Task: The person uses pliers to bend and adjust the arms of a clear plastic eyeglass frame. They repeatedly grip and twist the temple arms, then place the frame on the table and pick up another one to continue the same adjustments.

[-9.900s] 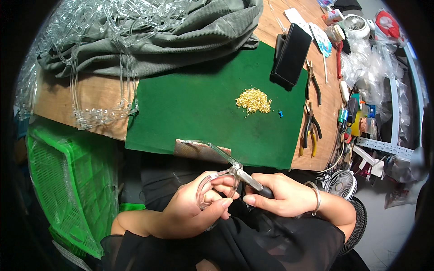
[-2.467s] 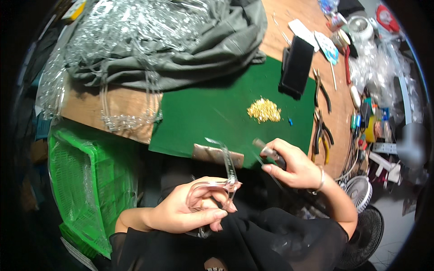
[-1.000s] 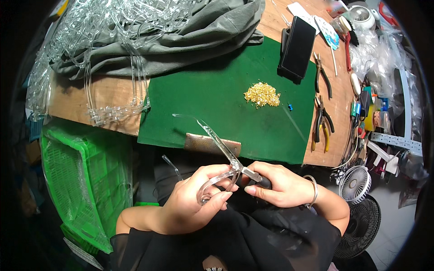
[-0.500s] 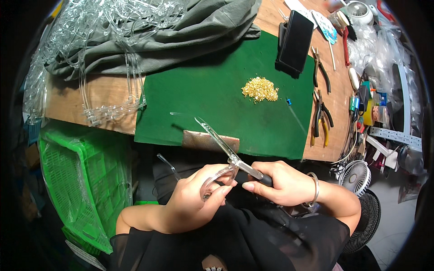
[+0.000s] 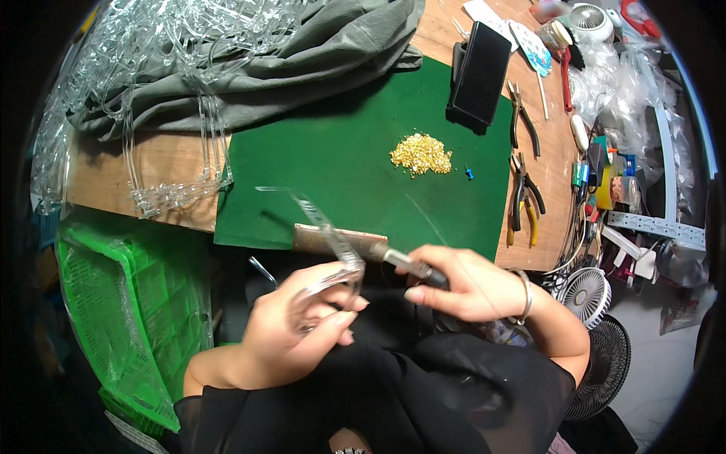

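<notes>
My left hand point(image 5: 299, 321) is closed round a clear plastic eyeglass frame point(image 5: 329, 280), whose long temple arm point(image 5: 321, 223) points up and away over the mat's front edge. In my right hand point(image 5: 473, 284) is a hand tool point(image 5: 423, 274) with a dark handle and a silvery metal front end. Its tip points left toward the frame but stands apart from it; motion blur hides the tip's shape. Beyond both hands, a textured tan strip point(image 5: 306, 238) lies at the front edge of the green mat point(image 5: 340, 159).
Small gold-coloured pieces point(image 5: 422, 155) lie heaped on the mat beside a blue pushpin point(image 5: 469, 174). A phone point(image 5: 482, 76) and pliers point(image 5: 522, 121) are at right. Clear frames point(image 5: 166, 45) pile on grey cloth point(image 5: 302, 83) at left, above a green crate point(image 5: 136, 303). Fans point(image 5: 586, 299) stand at right.
The eyeglass frame and the tool, which met half a second ago, are now apart. My left hand has moved left with the frame. My right hand still grips the tool.
</notes>
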